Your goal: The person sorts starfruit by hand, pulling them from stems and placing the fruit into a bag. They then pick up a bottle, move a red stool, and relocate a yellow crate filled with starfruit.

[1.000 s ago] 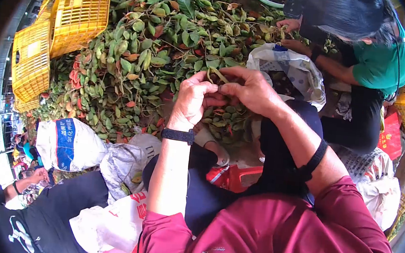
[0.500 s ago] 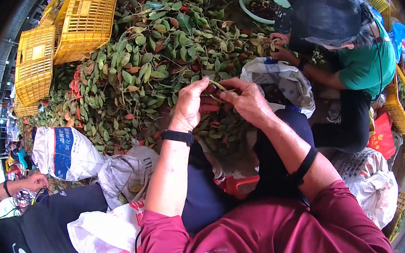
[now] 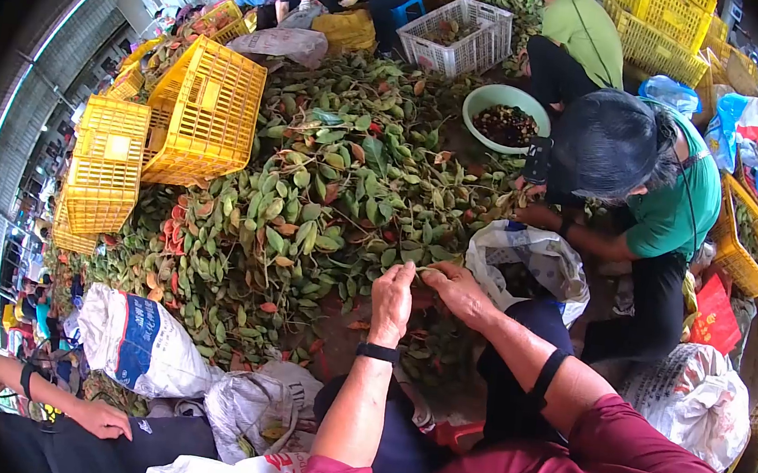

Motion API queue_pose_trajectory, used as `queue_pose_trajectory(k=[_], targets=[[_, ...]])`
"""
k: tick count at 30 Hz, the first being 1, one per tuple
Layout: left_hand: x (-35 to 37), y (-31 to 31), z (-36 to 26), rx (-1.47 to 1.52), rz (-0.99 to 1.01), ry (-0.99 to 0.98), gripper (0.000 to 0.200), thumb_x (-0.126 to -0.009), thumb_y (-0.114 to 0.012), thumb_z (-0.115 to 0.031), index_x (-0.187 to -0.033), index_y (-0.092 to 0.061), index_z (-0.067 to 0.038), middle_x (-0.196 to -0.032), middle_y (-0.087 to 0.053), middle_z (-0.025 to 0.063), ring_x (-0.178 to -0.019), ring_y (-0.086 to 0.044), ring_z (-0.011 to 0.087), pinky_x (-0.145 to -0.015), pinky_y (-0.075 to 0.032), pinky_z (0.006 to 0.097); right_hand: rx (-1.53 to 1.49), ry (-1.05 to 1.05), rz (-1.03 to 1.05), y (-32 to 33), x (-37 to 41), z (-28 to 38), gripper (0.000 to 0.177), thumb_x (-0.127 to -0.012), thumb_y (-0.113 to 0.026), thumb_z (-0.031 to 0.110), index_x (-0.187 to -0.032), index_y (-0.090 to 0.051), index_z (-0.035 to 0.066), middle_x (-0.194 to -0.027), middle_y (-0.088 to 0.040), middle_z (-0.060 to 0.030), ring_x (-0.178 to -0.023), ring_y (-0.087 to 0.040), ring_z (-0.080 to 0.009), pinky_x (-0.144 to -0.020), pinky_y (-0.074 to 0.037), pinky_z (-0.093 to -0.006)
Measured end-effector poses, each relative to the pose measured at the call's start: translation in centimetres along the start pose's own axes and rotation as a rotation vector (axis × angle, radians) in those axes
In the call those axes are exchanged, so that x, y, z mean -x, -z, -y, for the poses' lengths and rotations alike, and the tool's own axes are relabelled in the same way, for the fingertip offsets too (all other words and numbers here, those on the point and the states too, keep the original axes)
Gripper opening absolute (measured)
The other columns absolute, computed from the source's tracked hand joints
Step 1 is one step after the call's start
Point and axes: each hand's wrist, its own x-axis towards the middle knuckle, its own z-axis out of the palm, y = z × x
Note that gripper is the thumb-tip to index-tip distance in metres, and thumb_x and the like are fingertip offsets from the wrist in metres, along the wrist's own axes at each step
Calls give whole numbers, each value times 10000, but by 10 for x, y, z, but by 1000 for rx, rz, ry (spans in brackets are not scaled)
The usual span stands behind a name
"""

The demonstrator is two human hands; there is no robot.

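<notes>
Both hands meet above the near edge of a big leaf heap (image 3: 345, 205) of green, brown and reddish leaves on stems. Between the fingertips runs a small thin green plant piece (image 3: 422, 272), mostly covered by the fingers. My left hand (image 3: 390, 304) pinches its one end, palm turned inward. My right hand (image 3: 463, 293) has its thumb and fingers closed at the other end. Just right of it stands a white woven sack (image 3: 569, 273) with its mouth open and dark contents inside.
Yellow crates (image 3: 212, 113) stand at the left of the heap. A co-worker in green (image 3: 680, 185) bends over at right, by a pale green bowl (image 3: 486, 97) of dark and light pieces. White sacks (image 3: 168, 353) lie at lower left, near another person's hand (image 3: 106, 418).
The view has tilted up, showing more people and a white crate at the back. My hands have drawn together at the fingertips; the dark round thing seen by my left fingers no longer shows.
</notes>
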Motion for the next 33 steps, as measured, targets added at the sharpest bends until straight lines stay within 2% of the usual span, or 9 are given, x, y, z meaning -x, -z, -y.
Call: queue_pose_trajectory(k=[5, 10, 11, 14, 15, 22, 27, 30, 33], targets=[[4, 2, -4, -352, -40, -149, 377, -947, -644, -353, -840, -652, 9, -668, -538, 6, -673, -440, 123, -644, -410, 331, 114, 120, -1, -10, -21, -14, 373, -915, -560, 285, -1069, -657, -41, -969, -671, -154, -891, -622, -211, -813, -490, -347], [0, -10, 2, -445, -30, -335, 409, -954, -635, -333, -737, -555, 3, -607, -421, 29, -638, -372, 98, -566, -368, 335, -125, 39, -110, -10, -24, -23, 269, -943, -524, 213, -898, -644, -24, -771, -628, -96, -682, -610, -206, -588, -471, -358], [2, -12, -3, -477, -36, -321, 394, -922, -656, -306, -748, -591, 41, -754, -616, 201, -693, -588, 297, -674, -464, 404, -201, 25, -73, -9, -20, -22, 268, -949, -526, 218, -889, -649, -13, -740, -618, -81, -627, -584, -178, -535, -435, -337], [5, -16, -8, -384, 28, -228, 375, -885, -702, -326, -834, -644, 41, -843, -658, 166, -767, -628, 284, -723, -491, 387, -281, 140, -4, -2, -28, -35, 212, -946, -558, 193, -862, -650, 22, -708, -611, -58, -514, -514, -124, -428, -339, -281], [1, -15, -2, -399, 40, -351, 327, -913, -712, -315, -899, -663, 8, -745, -627, -1, -670, -542, 93, -619, -474, 266, -421, 27, 10, -1, -23, -23, 193, -939, -570, 180, -852, -645, 25, -711, -610, -55, -507, -512, -129, -421, -337, -281], [-2, -11, -18, -177, 148, -75, 331, -910, -705, -306, -889, -679, 24, -716, -624, 11, -632, -531, 77, -571, -472, 285, -593, -188, 133, 15, -32, -33, 135, -873, -541, 64, -995, -600, 62, -868, -631, -59, -719, -628, -170, -496, -441, -259], [1, -19, -20, -366, 102, -370, 290, -875, -745, -260, -862, -679, 22, -770, -653, 67, -676, -579, 139, -631, -476, 300, -735, -261, 200, 32, -25, -28, 138, -858, -579, 52, -981, -642, 46, -827, -622, -54, -762, -620, -163, -519, -479, -304], [4, -26, -20, -497, 107, -610, 243, -892, -722, -222, -900, -686, 19, -786, -643, 79, -726, -596, 181, -694, -475, 304, 238, 638, -14, 36, -25, -42, 208, -873, -601, 109, -1050, -677, 30, -846, -629, -50, -793, -638, -188, -562, -505, -291], [10, -37, -21, -571, 150, -711, 189, -880, -733, -180, -902, -692, 3, -831, -628, 123, -759, -629, 263, -695, -495, 349, -494, -45, -40, 27, -16, -24, 220, -874, -625, 113, -1046, -684, -12, -835, -644, -51, -687, -586, -139, -513, -441, -290]])
